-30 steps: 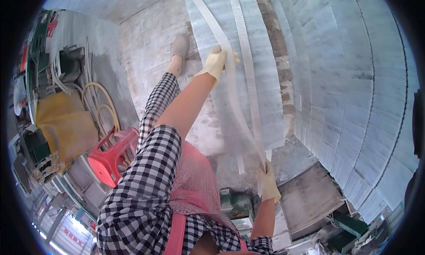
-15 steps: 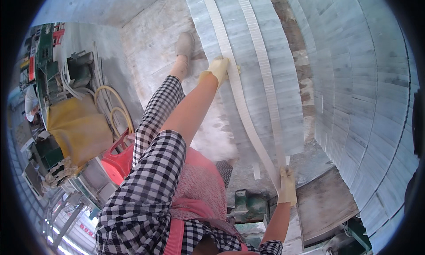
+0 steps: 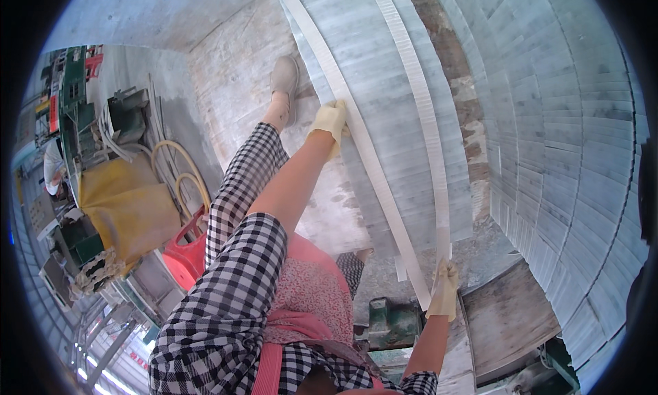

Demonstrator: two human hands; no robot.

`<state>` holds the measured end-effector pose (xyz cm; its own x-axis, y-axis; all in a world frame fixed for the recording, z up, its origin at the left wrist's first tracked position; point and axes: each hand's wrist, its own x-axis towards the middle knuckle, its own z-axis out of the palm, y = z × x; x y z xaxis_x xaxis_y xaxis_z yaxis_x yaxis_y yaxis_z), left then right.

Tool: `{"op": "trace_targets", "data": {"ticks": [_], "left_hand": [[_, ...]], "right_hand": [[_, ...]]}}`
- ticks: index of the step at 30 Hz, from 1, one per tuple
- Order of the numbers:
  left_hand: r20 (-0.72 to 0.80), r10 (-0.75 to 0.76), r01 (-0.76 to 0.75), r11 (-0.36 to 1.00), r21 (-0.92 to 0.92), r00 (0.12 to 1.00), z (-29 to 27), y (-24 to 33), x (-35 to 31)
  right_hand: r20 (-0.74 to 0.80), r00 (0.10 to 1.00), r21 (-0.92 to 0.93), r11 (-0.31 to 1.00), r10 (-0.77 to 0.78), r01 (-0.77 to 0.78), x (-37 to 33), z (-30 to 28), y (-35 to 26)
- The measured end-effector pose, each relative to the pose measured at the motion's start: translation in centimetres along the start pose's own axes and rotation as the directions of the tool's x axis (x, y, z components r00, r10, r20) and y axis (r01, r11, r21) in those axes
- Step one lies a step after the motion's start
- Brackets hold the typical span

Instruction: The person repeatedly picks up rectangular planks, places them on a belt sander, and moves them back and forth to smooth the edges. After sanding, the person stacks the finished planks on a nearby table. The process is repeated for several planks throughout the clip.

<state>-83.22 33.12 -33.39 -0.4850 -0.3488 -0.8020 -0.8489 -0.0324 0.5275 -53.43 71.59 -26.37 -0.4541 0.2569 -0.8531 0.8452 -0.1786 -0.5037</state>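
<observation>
Two long white ribbed strips, the left strip and the right strip, run lengthwise over a pale blue-grey panel with fine crosswise rows. At the panel's left edge, my left hand, in a cream glove, is closed on the edge of the left strip; its fingertips are partly hidden. My right hand, gloved alike, pinches the near end of the right strip, past the panel's near edge. The left strip's near end hangs just beside that hand; whether it touches the glove I cannot tell.
A tall wall of similar pale rows curves along the right. Below my right hand are a green machine part and a brown board. To the left are a red plastic stool, a yellow sheet and a looped hose.
My left hand has moved slightly left and nearer, drawing the left strip leftward. The strips' near ends, together at my right hand before, now lie apart. The right strip has straightened toward the right.
</observation>
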Motion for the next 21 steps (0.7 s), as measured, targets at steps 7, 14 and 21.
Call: {"op": "trace_targets", "data": {"ticks": [7, 14, 21], "left_hand": [[0.029, 0.021, -0.025, 0.991, 0.128, 0.999, -1.2, 0.9, 0.5], [0.042, 0.067, -0.069, 0.996, 0.056, 0.997, -1.7, -0.5, 0.8], [0.001, 0.135, -0.094, 0.681, 0.726, 0.991, -2.0, 1.8, 1.2]], "right_hand": [[-0.167, 0.984, -0.187, 0.978, 0.057, -0.089, 0.4, 0.2, -4.4], [-0.177, 0.984, -0.136, 0.990, 0.008, -0.033, 2.4, -0.9, -4.6], [-0.297, 0.930, -0.364, 0.926, -0.217, 0.100, 5.2, -3.6, -0.9]]}}
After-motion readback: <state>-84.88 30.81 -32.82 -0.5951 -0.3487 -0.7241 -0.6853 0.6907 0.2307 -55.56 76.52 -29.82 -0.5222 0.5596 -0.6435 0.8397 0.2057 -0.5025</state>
